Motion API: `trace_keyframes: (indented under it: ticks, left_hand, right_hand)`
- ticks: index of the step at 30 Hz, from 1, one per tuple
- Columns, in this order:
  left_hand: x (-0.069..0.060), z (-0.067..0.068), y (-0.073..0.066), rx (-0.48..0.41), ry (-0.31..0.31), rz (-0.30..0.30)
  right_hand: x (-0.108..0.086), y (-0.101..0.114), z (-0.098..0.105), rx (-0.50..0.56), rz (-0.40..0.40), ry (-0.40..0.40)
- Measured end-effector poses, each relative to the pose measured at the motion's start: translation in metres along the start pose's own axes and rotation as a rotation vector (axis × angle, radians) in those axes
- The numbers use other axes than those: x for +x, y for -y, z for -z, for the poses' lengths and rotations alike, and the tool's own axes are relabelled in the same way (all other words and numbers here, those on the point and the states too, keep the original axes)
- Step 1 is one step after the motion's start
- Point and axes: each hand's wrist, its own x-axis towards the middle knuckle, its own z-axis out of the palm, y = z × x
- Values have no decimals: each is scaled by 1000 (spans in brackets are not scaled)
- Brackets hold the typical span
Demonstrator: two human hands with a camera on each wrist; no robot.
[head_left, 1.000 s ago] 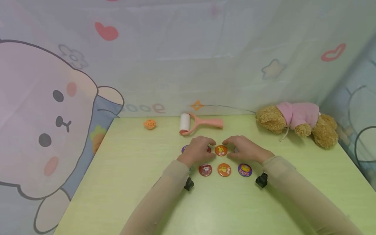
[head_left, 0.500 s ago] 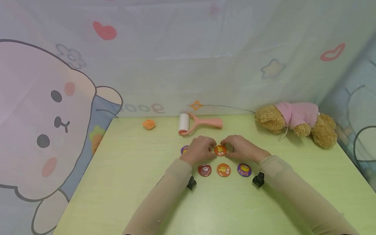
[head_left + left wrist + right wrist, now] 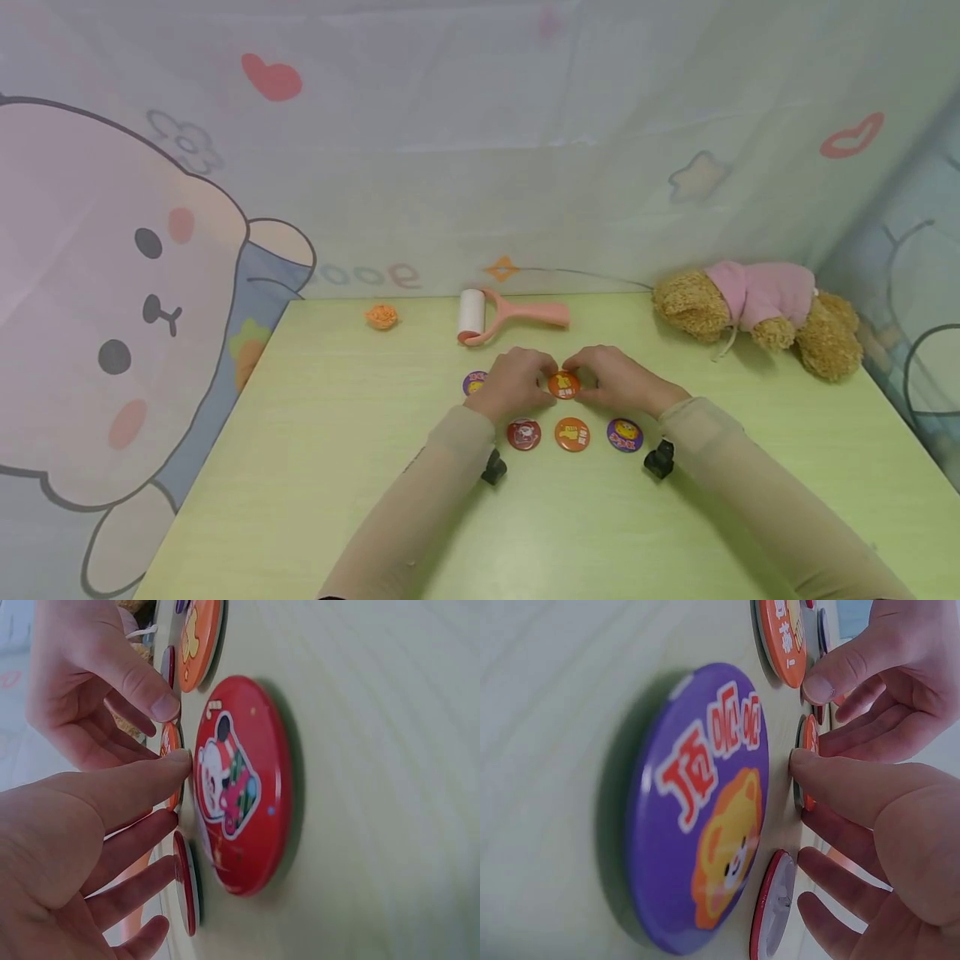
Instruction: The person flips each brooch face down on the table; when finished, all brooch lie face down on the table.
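An orange badge (image 3: 564,386) with a yellow thumbs-up lies in the back row of round badges. My left hand (image 3: 515,385) pinches its left edge with thumb and index finger. From the other side my right hand (image 3: 621,382) holds its right edge in the same way. The front row has a red badge (image 3: 241,787), another orange badge (image 3: 572,434) and a purple badge (image 3: 701,810) with a lion. A red-rimmed badge (image 3: 773,906) lies face down beside my right fingers. My left hand partly covers a purple badge (image 3: 475,382) and hides others.
Behind the hands lies a pink-handled roller (image 3: 525,313) with a white cylinder. A small orange object (image 3: 382,317) sits at the back left. On the back right a plush bear (image 3: 757,312) in a pink top lies against the printed cloth (image 3: 450,167).
Both hands have drawn closer together around the back orange badge, and their fingertips now meet its edges. The other visible badges stay where they were.
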Motion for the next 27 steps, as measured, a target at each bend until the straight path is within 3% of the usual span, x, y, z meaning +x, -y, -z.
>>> trace_keyframes:
  ticks: [7,18,27]
  left_hand:
    - [0,-1,-1,-48,-9,32]
    - [3,-2,-3,-29,-34,42]
    - [4,5,-4,-98,-51,34]
  right_hand:
    - [0,-2,-1,-5,20,-2]
    - [0,-2,-3,-11,29,-20]
    - [-2,-1,1,-4,62,-99]
